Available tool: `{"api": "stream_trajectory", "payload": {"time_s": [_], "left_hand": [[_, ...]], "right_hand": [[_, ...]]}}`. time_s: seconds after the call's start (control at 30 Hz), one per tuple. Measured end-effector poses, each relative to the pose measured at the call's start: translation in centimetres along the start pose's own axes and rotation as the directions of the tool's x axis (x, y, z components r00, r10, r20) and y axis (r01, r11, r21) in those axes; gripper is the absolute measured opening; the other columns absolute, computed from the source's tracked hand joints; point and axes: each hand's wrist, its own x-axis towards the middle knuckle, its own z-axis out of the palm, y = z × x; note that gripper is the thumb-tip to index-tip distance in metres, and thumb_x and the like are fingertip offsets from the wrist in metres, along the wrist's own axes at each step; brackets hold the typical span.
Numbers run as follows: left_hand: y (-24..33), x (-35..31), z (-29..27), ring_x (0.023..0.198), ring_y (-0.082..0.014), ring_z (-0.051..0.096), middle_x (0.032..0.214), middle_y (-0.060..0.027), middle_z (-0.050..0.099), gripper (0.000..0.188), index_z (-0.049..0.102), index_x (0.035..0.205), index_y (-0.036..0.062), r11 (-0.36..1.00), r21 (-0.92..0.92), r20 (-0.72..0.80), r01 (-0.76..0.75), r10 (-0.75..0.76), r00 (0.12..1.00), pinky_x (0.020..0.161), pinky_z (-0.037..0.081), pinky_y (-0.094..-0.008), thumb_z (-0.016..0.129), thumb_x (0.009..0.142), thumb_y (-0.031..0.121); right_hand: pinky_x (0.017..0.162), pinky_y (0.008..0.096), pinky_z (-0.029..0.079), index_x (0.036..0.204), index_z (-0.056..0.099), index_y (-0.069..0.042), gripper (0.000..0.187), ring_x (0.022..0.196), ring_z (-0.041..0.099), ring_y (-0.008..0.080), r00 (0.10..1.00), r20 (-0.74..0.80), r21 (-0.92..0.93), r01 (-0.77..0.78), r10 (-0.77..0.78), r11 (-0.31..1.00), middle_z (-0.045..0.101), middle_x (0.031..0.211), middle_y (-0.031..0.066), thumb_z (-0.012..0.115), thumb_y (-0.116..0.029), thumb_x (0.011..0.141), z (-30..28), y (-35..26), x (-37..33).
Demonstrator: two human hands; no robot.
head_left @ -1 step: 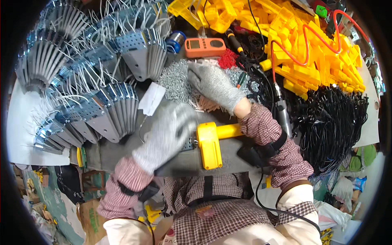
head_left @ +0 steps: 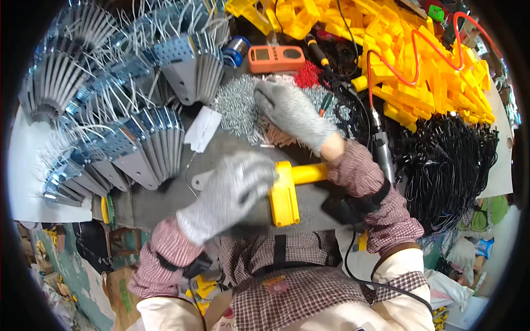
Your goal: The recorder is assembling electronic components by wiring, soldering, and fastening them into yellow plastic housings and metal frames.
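My left hand (head_left: 229,187), in a grey knitted glove, is curled over a grey metal bracket (head_left: 202,180) whose rounded end with a hole sticks out on its left; the rest of the bracket is hidden under the glove. Its fingertips meet the upper left edge of a yellow plastic housing (head_left: 285,198) with a tubular arm, lying on the dark work surface. My right hand (head_left: 292,113), gloved alike, reaches over a heap of small silver screws (head_left: 234,107). Its fingers are bent down together at the heap, with their tips hidden. Below it lie small pale pinkish pieces (head_left: 279,136).
Stacked metal brackets with white wires (head_left: 146,146) fill the left. An orange meter (head_left: 276,59), a solder spool (head_left: 236,51) and red small parts (head_left: 309,74) lie beyond. Yellow housings (head_left: 425,77), black cables (head_left: 450,165) and a driver (head_left: 382,157) on a red coiled cord crowd the right.
The bracket's holed end has come into sight left of my left hand, and the perforated plate near the housing is now covered. The housing sits slightly further right. My right hand stays at the screws.
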Motion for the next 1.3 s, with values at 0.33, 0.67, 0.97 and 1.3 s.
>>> {"api": "stream_trajectory", "payload": {"time_s": [0.33, 0.67, 0.97, 1.3], "left_hand": [[1.8, -4.7, 2.8, 0.132, -0.0299, 0.056, 0.138, -0.0056, 0.063, 0.033, 0.068, 0.117, 0.0126, 0.986, -0.022, 0.153, -0.166, 0.167, 0.974, 0.106, 0.043, -0.0499, 0.072, 0.085, 0.017], [1.2, -5.3, 3.4, 0.133, -0.0288, 0.055, 0.138, -0.0055, 0.064, 0.033, 0.070, 0.118, 0.0130, 0.963, 0.017, 0.151, -0.269, 0.263, 0.953, 0.107, 0.042, -0.0505, 0.070, 0.086, 0.022], [-1.5, -0.4, -0.6, 0.102, -0.0374, 0.065, 0.108, -0.0140, 0.069, 0.025, 0.073, 0.104, 0.0049, 0.990, 0.003, -0.101, 0.139, -0.138, 0.985, 0.085, 0.053, -0.0474, 0.070, 0.087, 0.023], [-9.7, 5.9, 0.0, 0.106, -0.0407, 0.066, 0.110, -0.0245, 0.069, 0.027, 0.070, 0.114, 0.0041, 0.849, 0.287, -0.297, 0.443, -0.361, 0.884, 0.093, 0.052, -0.0468, 0.069, 0.090, 0.015]], "right_hand": [[0.075, 0.0334, 0.055, 0.109, 0.073, -0.005, 0.019, 0.080, 0.068, 0.0208, 0.753, 0.645, 0.442, -0.506, 0.130, 0.741, 0.071, 0.090, 0.0109, 0.069, -0.013, 0.093, -7.6, -6.0, -14.4], [0.077, 0.0394, 0.054, 0.102, 0.067, -0.001, 0.024, 0.084, 0.068, 0.0292, 0.681, 0.719, 0.311, -0.492, 0.137, 0.813, 0.067, 0.089, 0.0167, 0.070, -0.023, 0.093, -7.9, -7.0, -14.3], [0.069, 0.0458, 0.055, 0.098, 0.068, 0.000, 0.023, 0.080, 0.070, 0.0373, 0.897, 0.412, 0.246, -0.276, 0.157, 0.929, 0.069, 0.085, 0.0223, 0.061, -0.022, 0.095, -6.9, -5.4, -7.0], [0.083, 0.0482, 0.055, 0.104, 0.070, -0.003, 0.022, 0.092, 0.069, 0.0410, 0.968, 0.245, -0.075, 0.071, -0.051, 0.995, 0.070, 0.097, 0.0219, 0.065, -0.018, 0.089, 2.7, 1.1, 4.0]]}}
